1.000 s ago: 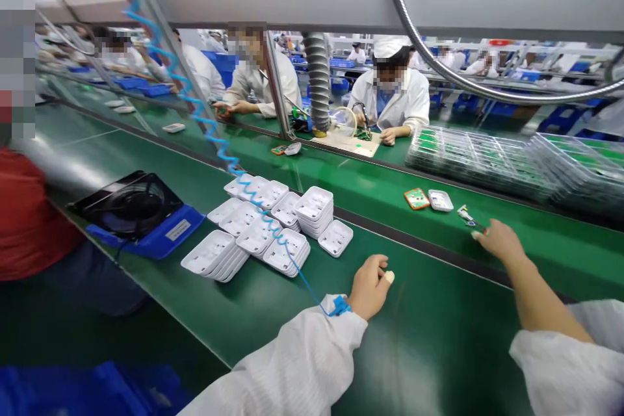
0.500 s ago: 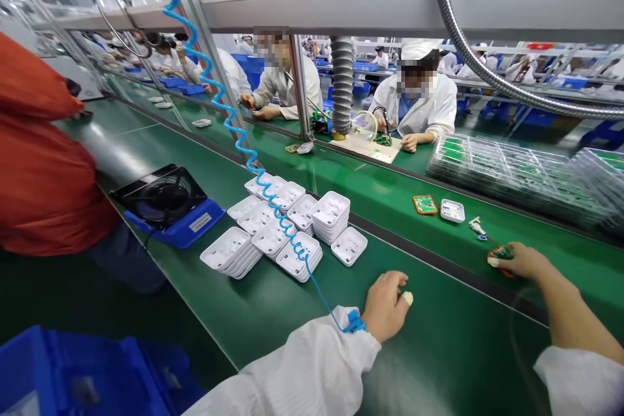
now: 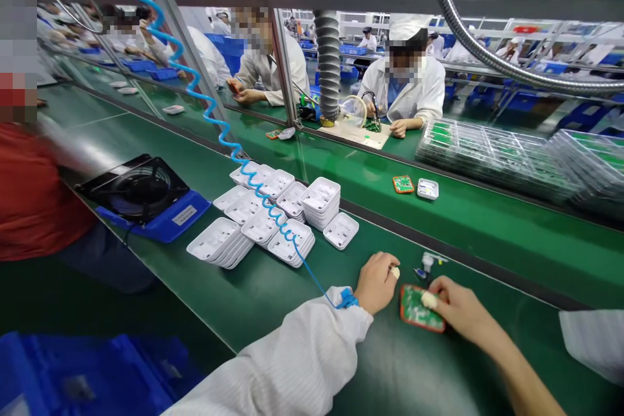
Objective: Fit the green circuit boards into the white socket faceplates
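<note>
My right hand (image 3: 455, 309) pinches a green circuit board (image 3: 420, 312) with an orange-red rim, holding it a little above the green mat. A small white part (image 3: 429, 261) shows just beyond the fingers, seemingly joined to the board by a wire. Close by on the left, my left hand (image 3: 377, 283) has loosely bent fingers with nothing visible in them; its thumb wears a cream finger cot. A blue wrist strap (image 3: 347, 299) with a coiled cord circles the left wrist. Stacks of white plastic housings (image 3: 291, 244) stand left of this hand, with a single housing (image 3: 341, 231) beside them.
A green belt (image 3: 361, 182) beyond the bench edge carries another board (image 3: 403, 184) and a white housing (image 3: 428, 189). Clear trays (image 3: 487, 153) stand at far right. A black fan (image 3: 141, 188) sits at left. Co-workers sit opposite; a person in red (image 3: 39, 201) stands left.
My right hand has brought the circuit board and its attached part from the belt leftward and nearer, over the mat. My left hand's thumb and fingers have come closer together. The view has shifted slightly.
</note>
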The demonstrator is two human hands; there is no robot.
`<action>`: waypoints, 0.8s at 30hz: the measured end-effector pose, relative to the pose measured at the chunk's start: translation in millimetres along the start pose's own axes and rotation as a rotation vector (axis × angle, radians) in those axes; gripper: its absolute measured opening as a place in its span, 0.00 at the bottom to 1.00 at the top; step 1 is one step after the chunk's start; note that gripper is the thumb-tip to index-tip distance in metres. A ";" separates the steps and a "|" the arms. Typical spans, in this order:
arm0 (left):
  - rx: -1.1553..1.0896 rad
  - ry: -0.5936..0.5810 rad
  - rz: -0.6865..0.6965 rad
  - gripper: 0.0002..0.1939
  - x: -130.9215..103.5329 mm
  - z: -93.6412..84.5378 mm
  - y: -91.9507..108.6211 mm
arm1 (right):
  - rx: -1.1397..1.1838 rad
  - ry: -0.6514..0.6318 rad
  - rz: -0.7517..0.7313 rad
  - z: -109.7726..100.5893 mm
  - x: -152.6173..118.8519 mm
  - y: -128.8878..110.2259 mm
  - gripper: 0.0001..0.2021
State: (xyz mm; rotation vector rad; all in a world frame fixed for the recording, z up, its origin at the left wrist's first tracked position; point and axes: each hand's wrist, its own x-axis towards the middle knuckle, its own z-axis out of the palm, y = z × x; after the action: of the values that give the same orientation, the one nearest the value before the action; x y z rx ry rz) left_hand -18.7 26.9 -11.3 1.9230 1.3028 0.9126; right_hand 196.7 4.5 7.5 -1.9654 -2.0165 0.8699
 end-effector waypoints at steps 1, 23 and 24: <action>0.003 -0.004 0.004 0.11 0.4 -0.1 -0.1 | -0.065 0.035 0.002 6.4 -9.1 -2.8 0.15; 0.525 -0.489 0.109 0.06 -25.2 -36.6 21.8 | -0.084 0.303 -0.243 28.2 -29.5 -19.2 0.08; 0.539 -0.482 0.132 0.06 -25.9 -32.9 22.0 | -0.065 0.314 -0.256 27.9 -30.1 -21.1 0.08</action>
State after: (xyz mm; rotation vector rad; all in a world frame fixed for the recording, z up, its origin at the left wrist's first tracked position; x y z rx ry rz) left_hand -41.7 -0.3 19.8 2.4601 1.2074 0.1157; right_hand 167.3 -30.9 3.8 -1.6960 -2.0644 0.4152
